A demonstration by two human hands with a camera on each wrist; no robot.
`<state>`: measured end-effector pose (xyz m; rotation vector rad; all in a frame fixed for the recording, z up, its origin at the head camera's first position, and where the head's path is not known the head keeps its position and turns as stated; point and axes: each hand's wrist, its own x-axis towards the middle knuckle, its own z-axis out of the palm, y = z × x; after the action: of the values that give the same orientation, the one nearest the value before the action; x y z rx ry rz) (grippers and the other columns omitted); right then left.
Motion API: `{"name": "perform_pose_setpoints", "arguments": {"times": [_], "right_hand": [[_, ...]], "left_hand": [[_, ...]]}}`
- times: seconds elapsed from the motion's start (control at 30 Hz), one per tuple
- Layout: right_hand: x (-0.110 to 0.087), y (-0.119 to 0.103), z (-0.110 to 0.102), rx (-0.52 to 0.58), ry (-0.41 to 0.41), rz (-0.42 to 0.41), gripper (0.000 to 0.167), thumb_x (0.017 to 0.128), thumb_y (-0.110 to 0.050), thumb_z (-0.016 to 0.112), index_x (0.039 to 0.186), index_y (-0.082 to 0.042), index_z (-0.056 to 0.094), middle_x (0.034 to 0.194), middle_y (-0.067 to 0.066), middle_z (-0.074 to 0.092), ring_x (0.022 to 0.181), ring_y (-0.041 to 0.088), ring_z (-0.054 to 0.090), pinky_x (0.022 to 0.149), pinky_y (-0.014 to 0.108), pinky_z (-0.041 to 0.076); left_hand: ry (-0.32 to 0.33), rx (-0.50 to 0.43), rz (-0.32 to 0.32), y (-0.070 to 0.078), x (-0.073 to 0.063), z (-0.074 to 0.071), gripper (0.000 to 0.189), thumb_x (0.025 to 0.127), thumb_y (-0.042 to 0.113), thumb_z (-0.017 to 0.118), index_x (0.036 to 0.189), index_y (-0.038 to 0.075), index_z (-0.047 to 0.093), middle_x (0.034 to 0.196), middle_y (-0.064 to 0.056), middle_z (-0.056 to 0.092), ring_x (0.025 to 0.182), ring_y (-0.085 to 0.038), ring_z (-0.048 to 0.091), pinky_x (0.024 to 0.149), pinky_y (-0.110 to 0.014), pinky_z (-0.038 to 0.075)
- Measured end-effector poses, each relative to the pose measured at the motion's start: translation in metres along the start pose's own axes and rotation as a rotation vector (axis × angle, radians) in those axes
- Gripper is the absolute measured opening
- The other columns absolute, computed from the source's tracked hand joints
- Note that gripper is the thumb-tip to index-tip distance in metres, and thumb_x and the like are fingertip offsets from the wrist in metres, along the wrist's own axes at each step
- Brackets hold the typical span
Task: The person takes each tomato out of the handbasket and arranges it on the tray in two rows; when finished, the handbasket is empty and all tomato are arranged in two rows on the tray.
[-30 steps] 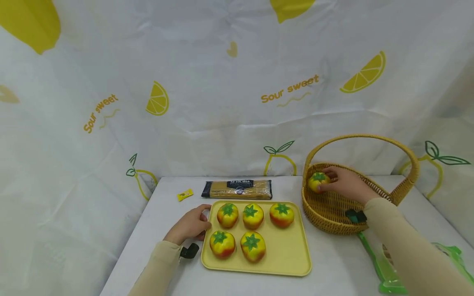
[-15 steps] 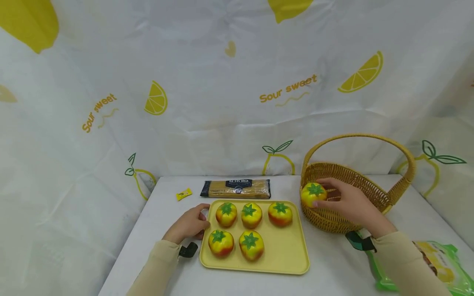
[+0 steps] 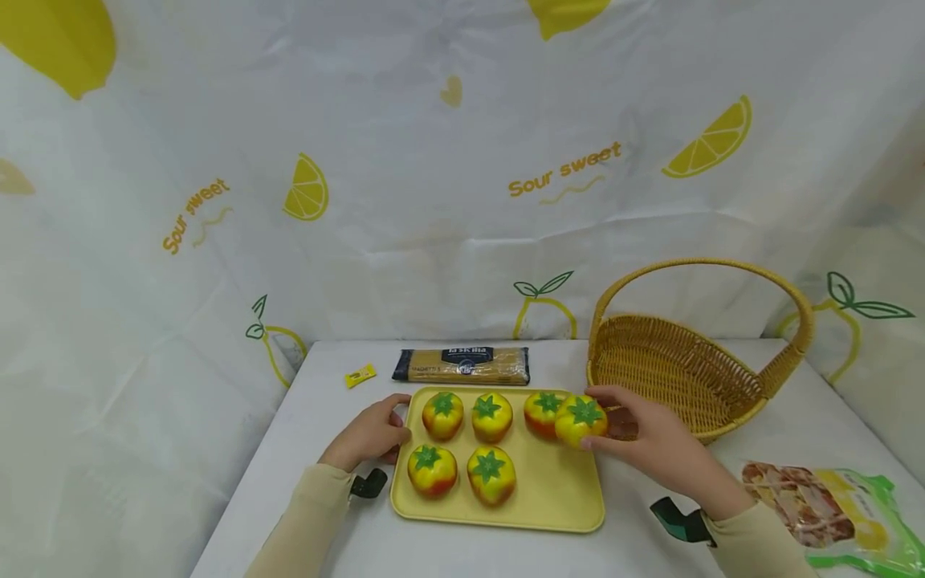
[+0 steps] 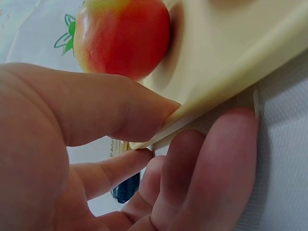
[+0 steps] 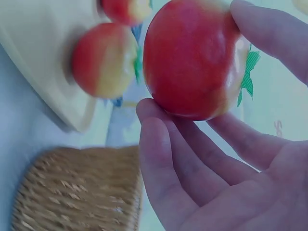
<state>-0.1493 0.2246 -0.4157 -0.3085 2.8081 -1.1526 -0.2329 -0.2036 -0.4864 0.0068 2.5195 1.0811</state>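
Observation:
In the head view my right hand (image 3: 650,437) holds a yellow-red tomato (image 3: 581,421) with a green star-shaped top, above the right edge of the yellow tray (image 3: 552,502). Thumb and fingers pinch that tomato from its sides in the right wrist view. Several similar tomatoes sit on the tray in two rows; the held one partly covers the back-right tomato (image 3: 540,413). My left hand (image 3: 368,437) grips the tray's left rim. In the left wrist view its thumb (image 4: 130,108) lies on the rim, with the other fingers curled beside and below it.
A wicker basket (image 3: 668,377) with a tall handle stands to the right of the tray. Behind the tray lies a spaghetti pack (image 3: 462,367), with a small yellow packet (image 3: 360,376) to its left. A green-edged food bag (image 3: 831,514) lies front right.
My right hand has lifted the tomato out of the basket and carried it left and toward me, over the tray. The left hand stays on the tray's rim.

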Motion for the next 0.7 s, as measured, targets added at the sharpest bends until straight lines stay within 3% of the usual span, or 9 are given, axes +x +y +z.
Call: {"name": "perform_pose_setpoints", "arguments": {"times": [0.17,0.37,0.7], "right_hand": [[-0.003,-0.002,0.016,0.038,-0.058,0.000,0.074,0.088,-0.049,0.087,0.149,-0.015,0.060,0.139,0.006,0.070,0.113,0.018,0.072,0.093,0.034,0.064],[-0.006,0.002,0.032,0.088,-0.136,0.020,0.070,0.087,-0.049,0.088,0.145,-0.019,0.063,0.139,0.003,0.070,0.112,0.015,0.070,0.095,0.038,0.063],[-0.005,0.008,0.047,0.079,-0.185,-0.068,0.067,0.086,-0.046,0.089,0.140,-0.014,0.065,0.128,0.002,0.073,0.110,0.019,0.070,0.090,0.029,0.062]], "left_hand": [[-0.001,-0.002,0.003,0.000,0.000,-0.001,0.068,0.093,0.014,0.073,0.158,0.019,0.052,0.107,-0.009,0.064,0.077,-0.022,0.065,0.065,-0.031,0.061],[-0.003,0.007,0.001,0.000,0.002,0.000,0.069,0.093,0.015,0.073,0.158,0.019,0.052,0.108,-0.009,0.064,0.077,-0.022,0.065,0.065,-0.030,0.061],[-0.005,0.000,-0.010,0.000,0.002,-0.001,0.067,0.094,0.013,0.073,0.157,0.019,0.052,0.107,-0.009,0.062,0.077,-0.022,0.064,0.063,-0.029,0.060]]}}
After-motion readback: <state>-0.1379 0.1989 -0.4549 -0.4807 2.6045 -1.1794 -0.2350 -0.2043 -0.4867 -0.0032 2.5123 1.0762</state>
